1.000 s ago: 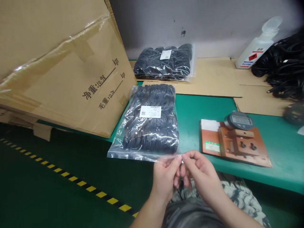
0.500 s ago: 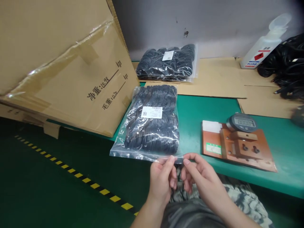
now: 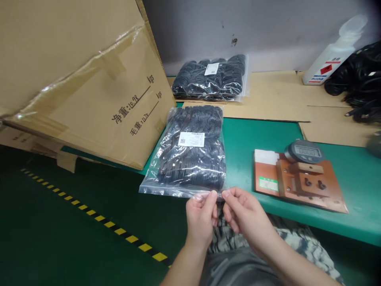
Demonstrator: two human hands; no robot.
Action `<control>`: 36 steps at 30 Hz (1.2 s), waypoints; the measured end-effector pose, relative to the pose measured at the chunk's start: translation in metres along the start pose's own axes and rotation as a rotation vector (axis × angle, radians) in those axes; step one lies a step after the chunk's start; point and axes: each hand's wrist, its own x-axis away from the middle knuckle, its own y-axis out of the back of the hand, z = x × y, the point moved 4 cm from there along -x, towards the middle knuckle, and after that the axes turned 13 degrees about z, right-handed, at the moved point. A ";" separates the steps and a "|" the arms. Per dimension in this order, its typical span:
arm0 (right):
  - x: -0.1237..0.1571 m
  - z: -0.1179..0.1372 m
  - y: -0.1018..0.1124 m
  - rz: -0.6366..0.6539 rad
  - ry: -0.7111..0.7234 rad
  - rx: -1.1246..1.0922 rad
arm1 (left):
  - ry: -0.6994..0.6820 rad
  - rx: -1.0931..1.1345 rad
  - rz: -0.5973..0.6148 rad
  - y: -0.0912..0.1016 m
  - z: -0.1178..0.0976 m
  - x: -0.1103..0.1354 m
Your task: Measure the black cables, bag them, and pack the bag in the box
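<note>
A clear zip bag (image 3: 190, 169) packed with black ring-like or coiled pieces lies at the front edge of the green table, a white label (image 3: 191, 139) on top. Its flat opening strip hangs over the edge toward me. My left hand (image 3: 202, 214) pinches this strip near its right end between thumb and finger. Close beside it, my right hand (image 3: 242, 208) grips the strip's right corner the same way. The two thumbs are almost touching. Whether the seal is closed cannot be made out.
A large cardboard box (image 3: 131, 91) leans at the left. Another filled bag (image 3: 211, 79) lies on cardboard at the back. On the right are a digital gauge on a brown fixture (image 3: 303, 178), a white bottle (image 3: 329, 59) and black cables (image 3: 357, 75). The green tabletop (image 3: 247, 135) lies between.
My right hand has moved left along the strip, closer to my left hand. Both hands are slightly higher in view and still pinch the bag's edge.
</note>
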 end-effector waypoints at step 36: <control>-0.007 -0.026 -0.015 -0.116 0.123 -0.175 | 0.011 0.009 0.077 0.024 -0.002 0.000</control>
